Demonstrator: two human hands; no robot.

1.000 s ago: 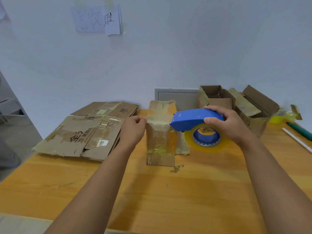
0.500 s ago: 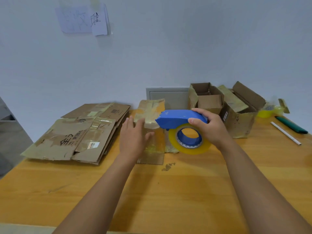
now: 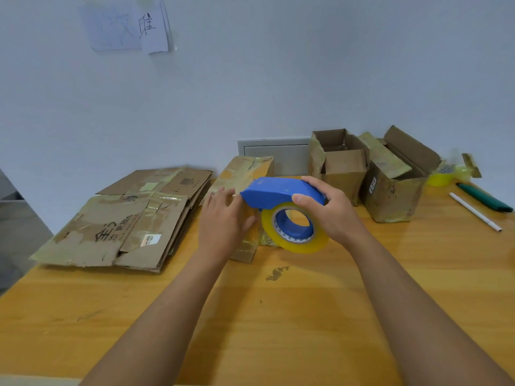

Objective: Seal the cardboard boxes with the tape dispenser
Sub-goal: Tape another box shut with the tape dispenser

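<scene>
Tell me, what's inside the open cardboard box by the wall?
Inside the open brown cardboard box by the wall, only bare cardboard inner walls and a folded-in flap show. Its bottom is hidden behind the front wall, so any contents cannot be seen.

One head-worn view, facing forward and down

The wide-angle camera looks from the person's head along both forearms onto the wooden tabletop (image 3: 306, 316), close to the near edge. It faces the white wall (image 3: 278, 79) behind the far edge. Straight lines bow towards the corners. No second view shares the scene.
</scene>
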